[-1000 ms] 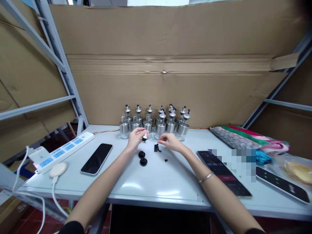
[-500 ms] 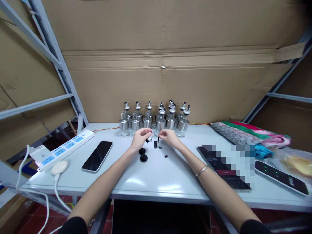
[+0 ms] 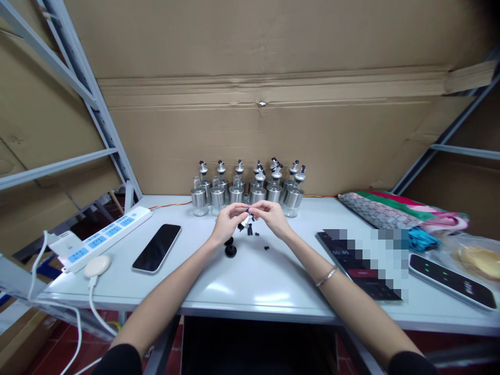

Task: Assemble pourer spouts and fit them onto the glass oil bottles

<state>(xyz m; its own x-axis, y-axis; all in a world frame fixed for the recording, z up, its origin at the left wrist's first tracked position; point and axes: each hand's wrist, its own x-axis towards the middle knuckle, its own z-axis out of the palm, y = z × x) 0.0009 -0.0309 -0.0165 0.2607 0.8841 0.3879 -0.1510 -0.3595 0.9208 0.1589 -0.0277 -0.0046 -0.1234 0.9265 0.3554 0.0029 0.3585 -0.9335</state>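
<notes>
My left hand (image 3: 226, 225) is closed, its fingertips pinching a silver pourer top (image 3: 246, 221) that hangs just above the table. My right hand (image 3: 272, 216) meets it, thumb and finger closed on a small black part (image 3: 251, 217) at the pourer's upper end; whether the two are joined is hidden by my fingers. Below lie small black pieces (image 3: 250, 230) and a single black bit (image 3: 266, 248). Round black stoppers (image 3: 230, 251) rest near my left wrist. Behind my hands stand several glass bottles in steel sleeves (image 3: 258, 195), many topped with silver pourers, others with bare necks.
On the left are a phone (image 3: 157, 248), a power strip (image 3: 105, 239) and a white round charger (image 3: 97, 266). To the right lie a partly blurred-out screen device (image 3: 344, 255), a black-faced device (image 3: 452, 282) and a patterned cloth bundle (image 3: 390, 213). Cardboard (image 3: 273, 140) backs the table.
My right hand has moved left and lifted the small black part from over the table to the pourer top. My hands are now together, fingertips touching.
</notes>
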